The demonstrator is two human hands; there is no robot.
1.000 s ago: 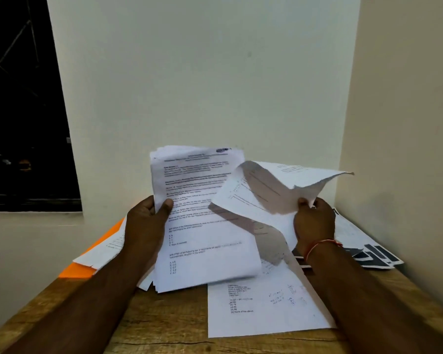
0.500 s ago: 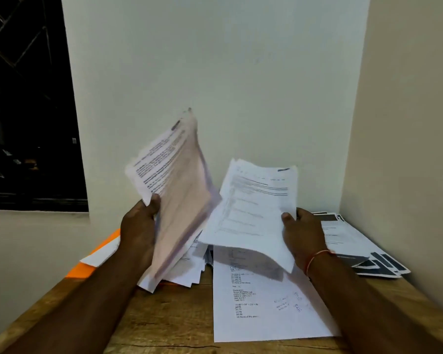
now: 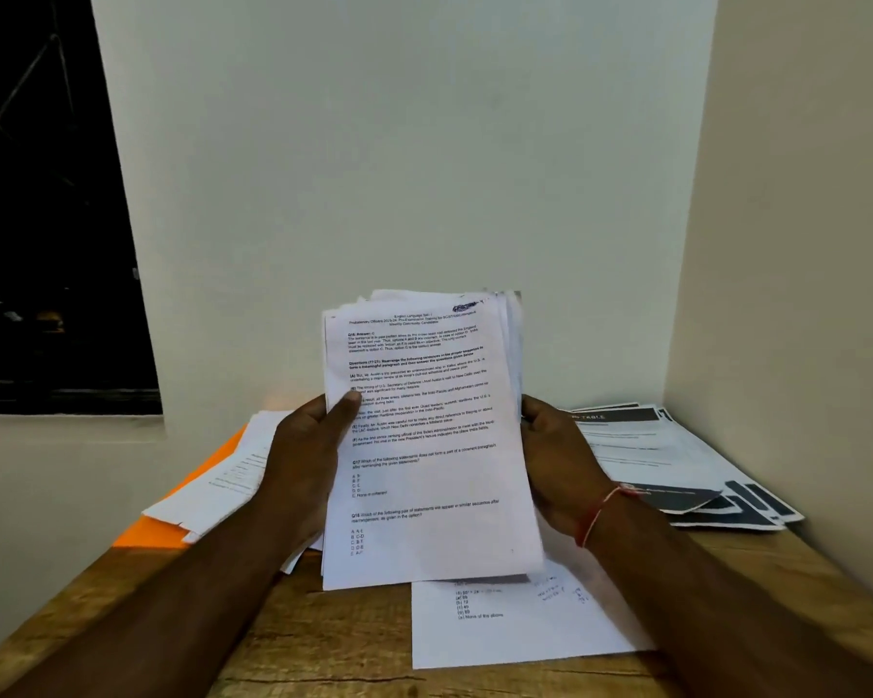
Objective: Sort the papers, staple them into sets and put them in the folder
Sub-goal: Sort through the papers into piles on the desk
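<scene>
A person holds a stack of printed papers [image 3: 424, 435] upright above a wooden table [image 3: 293, 642], facing the camera. The left hand [image 3: 306, 455] grips the stack's left edge, thumb across the front page. The right hand [image 3: 558, 460] clasps the right edge, fingers hidden behind. One loose sheet [image 3: 515, 627] lies flat on the table below the stack. An orange folder [image 3: 172, 521] lies at the left under more pages [image 3: 223, 476]. Dark-printed sheets [image 3: 676, 466] lie at the right by the wall.

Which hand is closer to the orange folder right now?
Left. The left hand grips the paper stack at its left edge, just right of the orange folder, which lies under loose sheets. The right hand is across the stack, farther right.
</scene>
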